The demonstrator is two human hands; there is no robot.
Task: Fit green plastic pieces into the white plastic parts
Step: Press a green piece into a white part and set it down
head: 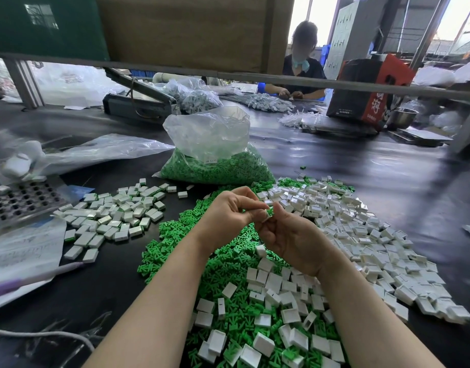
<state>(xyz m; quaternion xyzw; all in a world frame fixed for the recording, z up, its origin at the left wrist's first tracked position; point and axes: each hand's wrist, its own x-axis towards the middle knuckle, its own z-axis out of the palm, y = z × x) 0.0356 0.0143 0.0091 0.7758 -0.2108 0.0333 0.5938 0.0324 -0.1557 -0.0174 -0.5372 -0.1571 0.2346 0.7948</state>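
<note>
My left hand (228, 212) and my right hand (292, 235) meet above the dark table, fingertips together. Between them sits a small white part with a green piece (269, 211) in it; both hands pinch it. Below my hands spreads a heap of loose green pieces (175, 235). A wide pile of empty white parts (361, 235) lies to the right and in front. On the left lies a separate pile of white parts (114, 216), some showing green edges.
A clear plastic bag of green pieces (215, 166) stands behind my hands. A perforated metal tray (21, 200) and printed paper (24, 248) lie at the left. A person (300, 67) works across the table, beside a black and red carton (366, 91).
</note>
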